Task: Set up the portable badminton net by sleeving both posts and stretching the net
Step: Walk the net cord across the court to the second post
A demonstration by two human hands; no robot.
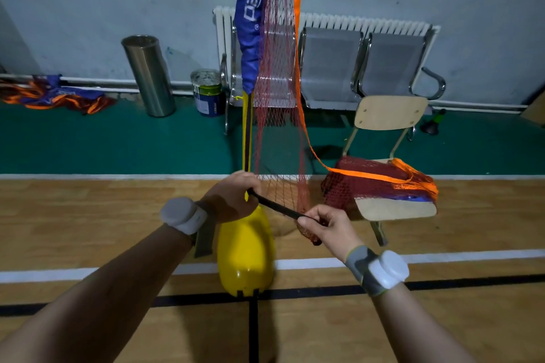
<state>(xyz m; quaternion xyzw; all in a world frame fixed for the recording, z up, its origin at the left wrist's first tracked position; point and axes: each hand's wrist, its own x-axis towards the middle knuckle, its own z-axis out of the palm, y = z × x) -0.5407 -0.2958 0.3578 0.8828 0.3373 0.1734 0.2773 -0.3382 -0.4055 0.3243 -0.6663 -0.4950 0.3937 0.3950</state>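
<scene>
Left hand [233,196] is gripping low on the post [247,127], just above the yellow base [244,256], with fingers curled round the pole and the near end of a black strap [277,208]. Right hand [323,225] is pinching the strap's other end between thumb and forefinger. A wad of red mesh seems to be sitting under that palm, though the view there is murky. The strap is running taut, slanting from the post down to the right and crossing the hanging foot of the net [275,82]. The blue sleeve [249,23] is covering the post's upper part, and the rest of the net is lying heaped on the chair [395,209] at right. Judging from this, the net's lower corner is being tied off. The right hand, holding the free end, is the one placed to carry it round the pole to its left.
</scene>
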